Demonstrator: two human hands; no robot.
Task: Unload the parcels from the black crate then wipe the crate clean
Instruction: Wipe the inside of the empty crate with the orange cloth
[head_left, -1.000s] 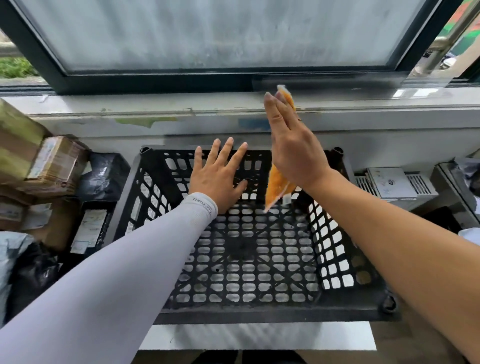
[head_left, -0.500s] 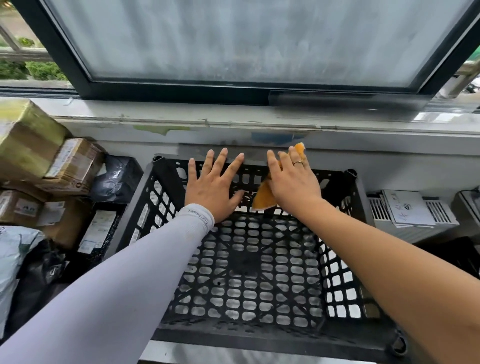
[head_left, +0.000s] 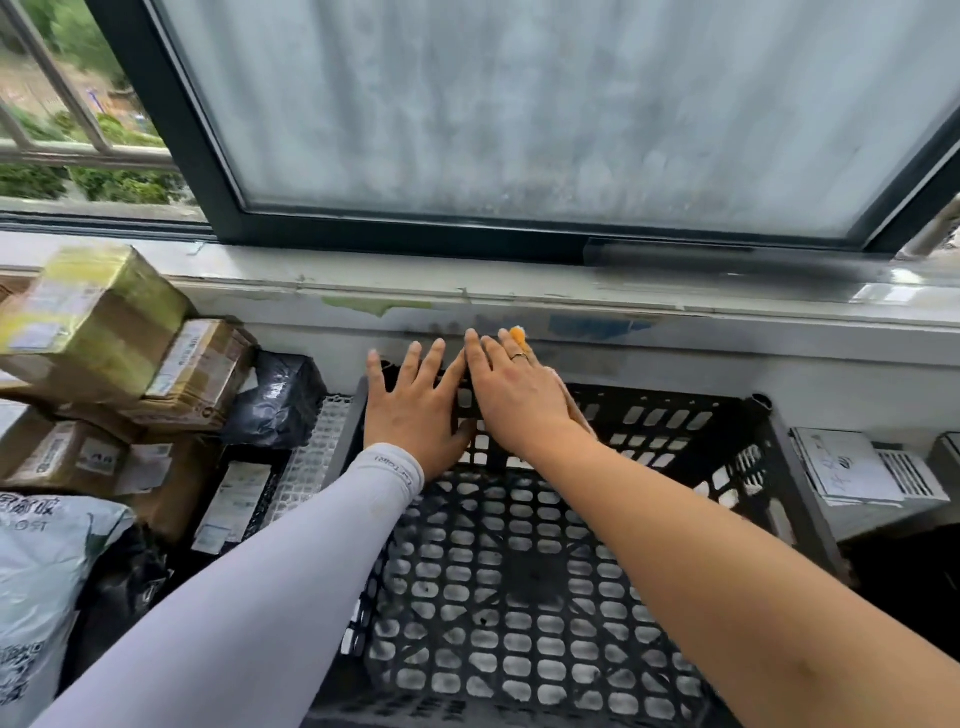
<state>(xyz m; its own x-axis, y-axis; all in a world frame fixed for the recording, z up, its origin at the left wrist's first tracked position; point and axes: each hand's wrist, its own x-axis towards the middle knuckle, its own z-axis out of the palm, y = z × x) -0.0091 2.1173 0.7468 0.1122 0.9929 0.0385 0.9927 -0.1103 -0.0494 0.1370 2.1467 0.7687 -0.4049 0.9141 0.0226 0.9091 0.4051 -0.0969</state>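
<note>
1. Right now, big black crate (head_left: 524, 587) in the middle, below the window sill (head_left: 623, 306), with no parcels inside. Looks stiff, hard and light, full of holes; best held by the top rim.
2. Parcels (head_left: 119, 374) piled just beside the crate on the left; brown boxes look firm, bags look soft.
3. Left hand (head_left: 415, 410) flat on the far crate wall, fingers straight and spread, gripping nothing.
4. Right hand (head_left: 519, 395) flat too, straight fingers pressing the orange cloth (head_left: 518, 335) on that wall.
5. Cloth small, soft, floppy.
</note>
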